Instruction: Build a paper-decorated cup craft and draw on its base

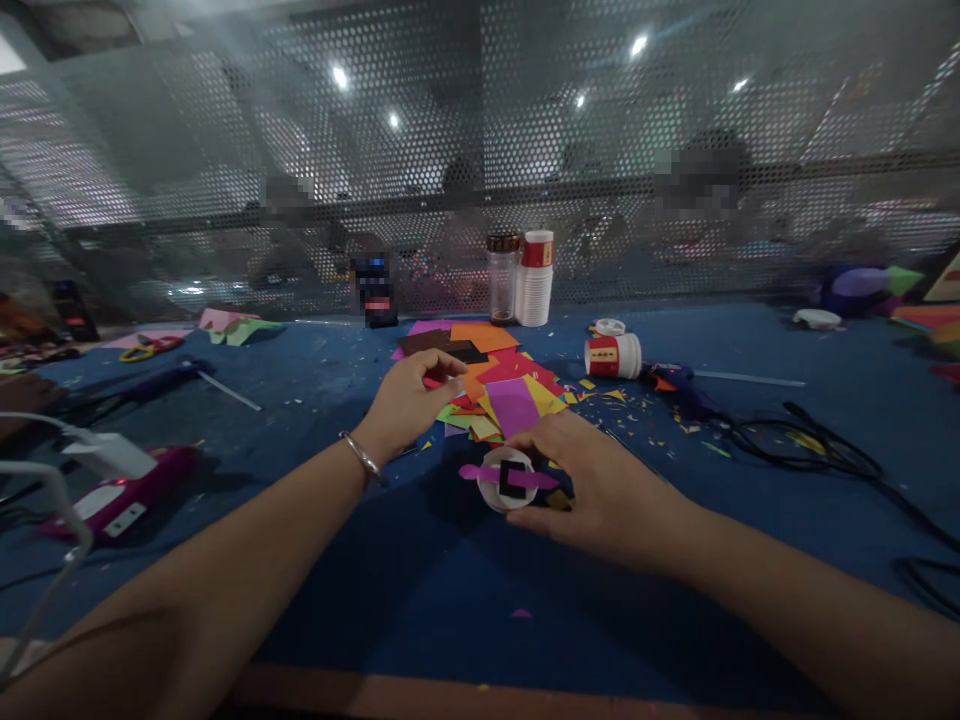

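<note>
Directions are read from the white cup (489,495), with 12 o'clock pointing away from the person. The cup sits at the near middle of the work area, inside the curve of the right hand (600,480), which lies at 3 o'clock. That hand grips the cup by its sides: fingers along the far edge, thumb along the near edge. Across the cup's upward face runs a purple strip (491,474), its ends reaching past the rim at 9 and 3 o'clock; on the face also shows a black bracket-shaped piece (513,492).

The left hand (409,400), at 10 o'clock and apart from the cup, reaches over the coloured paper (514,408) with fingers bent and thumb near the index finger; cannot tell whether they pinch a sheet. A metal bangle (362,458) circles that wrist. The paper lies heaped at 12 o'clock, just beyond the cup.

Farther out at 12: a clear bottle (502,285) beside a stack of cups (535,290), both upright. Between 1 and 2: another cup (613,356) on its side, near a glue gun (686,392). At 10: scissors (150,347) and a second glue gun (165,378). At 9: a power strip (150,490). At 6: a small purple scrap (521,613) on the blue tabletop (420,600).
</note>
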Demonstrator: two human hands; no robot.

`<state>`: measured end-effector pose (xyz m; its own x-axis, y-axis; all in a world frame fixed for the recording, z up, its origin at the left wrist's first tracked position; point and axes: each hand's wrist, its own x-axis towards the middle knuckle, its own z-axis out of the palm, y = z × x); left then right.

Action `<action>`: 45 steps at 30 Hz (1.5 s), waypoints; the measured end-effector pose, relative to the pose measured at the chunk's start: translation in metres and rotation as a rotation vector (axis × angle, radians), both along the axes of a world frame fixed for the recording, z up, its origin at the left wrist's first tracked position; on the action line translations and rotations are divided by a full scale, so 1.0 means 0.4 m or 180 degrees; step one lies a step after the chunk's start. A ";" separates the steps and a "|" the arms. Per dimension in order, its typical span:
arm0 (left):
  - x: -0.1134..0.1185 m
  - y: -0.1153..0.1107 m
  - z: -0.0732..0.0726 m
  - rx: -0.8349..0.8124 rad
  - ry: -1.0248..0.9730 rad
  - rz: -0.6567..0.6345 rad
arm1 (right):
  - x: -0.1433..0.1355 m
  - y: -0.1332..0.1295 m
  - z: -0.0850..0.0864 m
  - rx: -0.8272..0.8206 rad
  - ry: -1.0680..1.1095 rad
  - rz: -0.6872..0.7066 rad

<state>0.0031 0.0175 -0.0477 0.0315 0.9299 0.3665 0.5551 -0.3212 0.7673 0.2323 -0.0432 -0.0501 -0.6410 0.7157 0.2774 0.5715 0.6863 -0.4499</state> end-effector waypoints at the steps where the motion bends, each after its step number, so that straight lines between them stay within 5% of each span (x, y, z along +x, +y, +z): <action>1: -0.007 0.005 -0.003 0.0201 0.0461 0.0021 | -0.002 -0.001 -0.003 -0.0064 -0.0079 -0.0002; 5: -0.028 0.027 -0.020 0.0588 0.1607 0.0101 | -0.006 -0.002 -0.018 -0.0141 -0.0300 -0.0023; 12: 0.002 0.043 -0.065 0.0531 0.1910 -0.0167 | 0.001 0.008 -0.014 -0.0070 -0.0317 0.0082; 19: 0.059 0.042 -0.089 0.0363 0.2010 -0.0286 | 0.039 0.060 0.023 0.0156 0.0160 -0.0593; 28: 0.068 0.056 -0.086 0.0203 0.1734 -0.0556 | 0.070 0.112 0.003 0.0147 0.0262 -0.0868; 45: 0.009 0.042 -0.011 0.0872 0.0075 0.0166 | 0.086 0.106 0.036 0.0307 0.0480 -0.1007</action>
